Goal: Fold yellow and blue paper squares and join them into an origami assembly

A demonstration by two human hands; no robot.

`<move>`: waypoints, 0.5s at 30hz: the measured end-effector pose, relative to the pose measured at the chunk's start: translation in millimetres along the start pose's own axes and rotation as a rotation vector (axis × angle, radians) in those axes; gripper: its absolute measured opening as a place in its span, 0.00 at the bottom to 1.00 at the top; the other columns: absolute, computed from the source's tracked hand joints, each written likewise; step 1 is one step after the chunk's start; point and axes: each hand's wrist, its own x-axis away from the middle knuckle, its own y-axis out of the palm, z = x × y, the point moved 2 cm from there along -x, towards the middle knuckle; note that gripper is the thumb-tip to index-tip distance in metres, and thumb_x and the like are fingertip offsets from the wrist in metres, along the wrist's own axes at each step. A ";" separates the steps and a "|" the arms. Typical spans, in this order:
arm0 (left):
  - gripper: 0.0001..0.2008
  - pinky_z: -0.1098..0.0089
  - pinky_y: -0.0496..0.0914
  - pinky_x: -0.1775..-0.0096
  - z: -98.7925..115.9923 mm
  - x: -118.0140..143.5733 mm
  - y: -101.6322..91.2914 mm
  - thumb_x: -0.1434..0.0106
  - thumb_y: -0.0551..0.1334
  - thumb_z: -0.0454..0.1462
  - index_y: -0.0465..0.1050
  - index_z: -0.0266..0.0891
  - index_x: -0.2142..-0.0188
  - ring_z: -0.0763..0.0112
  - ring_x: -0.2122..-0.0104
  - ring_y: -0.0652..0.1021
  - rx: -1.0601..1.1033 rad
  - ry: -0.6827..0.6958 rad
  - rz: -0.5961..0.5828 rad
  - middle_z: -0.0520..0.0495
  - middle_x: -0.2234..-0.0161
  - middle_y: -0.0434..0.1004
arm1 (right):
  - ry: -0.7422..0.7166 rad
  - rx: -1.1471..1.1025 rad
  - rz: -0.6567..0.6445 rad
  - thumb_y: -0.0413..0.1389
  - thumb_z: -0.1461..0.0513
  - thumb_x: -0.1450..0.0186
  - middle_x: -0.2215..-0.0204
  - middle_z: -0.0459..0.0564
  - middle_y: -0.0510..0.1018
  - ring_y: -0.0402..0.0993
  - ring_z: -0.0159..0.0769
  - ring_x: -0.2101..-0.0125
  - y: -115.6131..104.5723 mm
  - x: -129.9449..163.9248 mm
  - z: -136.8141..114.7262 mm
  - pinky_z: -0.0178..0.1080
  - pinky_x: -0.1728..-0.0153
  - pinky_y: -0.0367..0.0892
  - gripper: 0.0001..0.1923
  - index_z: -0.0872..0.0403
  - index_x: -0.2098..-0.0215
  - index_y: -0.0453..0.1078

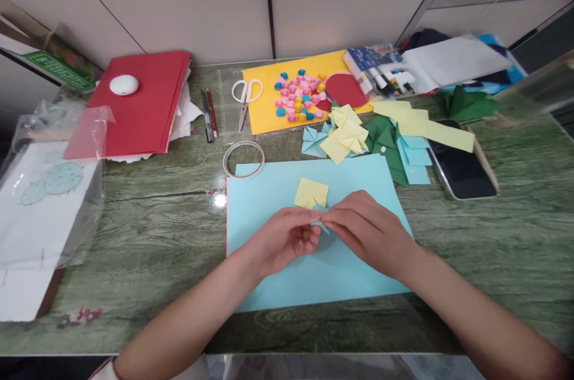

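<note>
Both hands meet over a large light-blue sheet of paper (269,284) on the table. Between thumb and fingers, my left hand (291,236) pinches a small folded piece of light-blue paper (323,227). My right hand (370,230) grips the same piece from the right with its fingertips. Much of the folded piece is hidden by the fingers. Just beyond them, a small yellow paper square (310,192) lies on the blue sheet.
Folded yellow papers (343,134), yellow strips (430,125) and a phone (464,161) lie at the back right. Behind the sheet are a tape roll (244,175), scissors (244,102) and colourful little pieces (296,93). A red folder (134,122) and plastic bag (85,206) are left.
</note>
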 end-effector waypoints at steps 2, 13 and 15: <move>0.07 0.79 0.61 0.79 0.3 0.7 0.2 0.48 0.63 0.33 0.71 0.31 0.79 0.82 0.83 0.68 -0.005 0.006 -0.012 0.52 0.84 0.68 | 0.012 -0.033 0.003 0.52 0.68 0.38 0.74 0.49 0.75 0.68 0.32 0.72 -1.4 -0.1 0.2 0.37 0.69 0.63 0.03 0.58 0.69 0.67; 0.08 0.79 0.61 0.79 -0.9 -0.2 -2.4 0.47 0.63 0.34 0.70 0.30 0.79 0.82 0.83 0.68 -0.032 0.027 -0.019 0.52 0.83 0.68 | -0.012 -0.092 -0.014 0.53 0.68 0.38 0.70 0.50 0.76 0.68 0.33 0.69 -1.8 8.0 4.4 0.38 0.67 0.64 0.07 0.56 0.61 0.67; 0.09 0.79 0.61 0.78 -0.9 -0.2 -1.1 0.47 0.63 0.34 0.70 0.30 0.79 0.83 0.83 0.67 -0.018 0.035 -0.026 0.52 0.82 0.67 | -0.050 -0.048 -0.012 0.53 0.68 0.39 0.70 0.51 0.75 0.67 0.35 0.69 -1.3 9.1 3.9 0.39 0.67 0.64 0.08 0.58 0.60 0.67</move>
